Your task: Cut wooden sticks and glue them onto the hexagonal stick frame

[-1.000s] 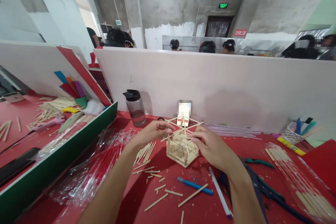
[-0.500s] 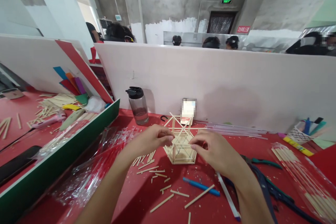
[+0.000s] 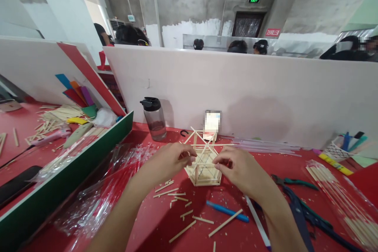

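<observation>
Stick frame (image 3: 206,174) between left hand (image 3: 175,160), right hand (image 3: 237,166); both half-curled, cannot tell grip.

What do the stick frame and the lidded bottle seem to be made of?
Stick frame: probably bare wood or bamboo, matte, given its pale tan color and lack of visible shine. Bottle: likely smooth, tinted plastic, possibly glass; its greyish walls look see-through.

ahead: stick frame (image 3: 206,183), phone (image 3: 212,126), white panel (image 3: 265,82) block me
left: green board (image 3: 73,175), standing
right: pliers (image 3: 296,205) in my way
gap: surface (image 3: 285,162) between pliers and plastic tubes (image 3: 265,147)
</observation>
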